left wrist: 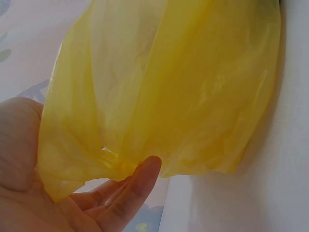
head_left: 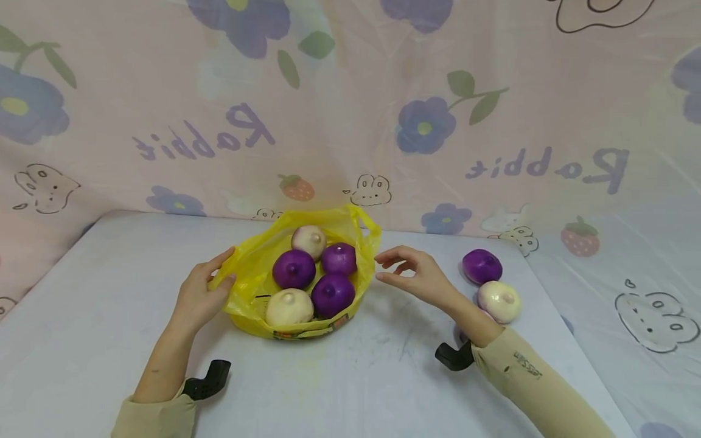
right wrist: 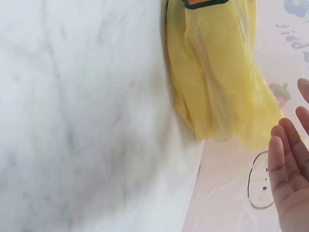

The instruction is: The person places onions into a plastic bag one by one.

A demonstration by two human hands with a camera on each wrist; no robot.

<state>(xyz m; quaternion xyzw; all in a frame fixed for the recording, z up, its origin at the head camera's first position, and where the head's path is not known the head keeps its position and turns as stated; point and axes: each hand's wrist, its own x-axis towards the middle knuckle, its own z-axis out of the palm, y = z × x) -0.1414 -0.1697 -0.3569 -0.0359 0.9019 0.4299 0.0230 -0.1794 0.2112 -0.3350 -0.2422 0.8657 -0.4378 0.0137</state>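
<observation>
A yellow plastic bag point(head_left: 249, 274) stands with its mouth open on the table. Inside lie several onions: purple ones, such as the purple onion point(head_left: 294, 269), and pale ones, such as the white onion point(head_left: 290, 307). My left hand point(head_left: 202, 292) holds the bag's left edge between thumb and fingers; in the left wrist view the thin plastic point(left wrist: 193, 96) hangs over the palm. Just off the bag's right rim is my right hand point(head_left: 416, 277), fingers loosely bent and nothing in them. The right wrist view shows its fingertips close to the bag point(right wrist: 217, 87).
Right of my right forearm lie another purple onion point(head_left: 482, 266) and a white onion point(head_left: 499, 301). Something dark and round is mostly hidden behind that wrist. The white table point(head_left: 372, 389) ends at a patterned cloth point(head_left: 339, 121) behind the bag.
</observation>
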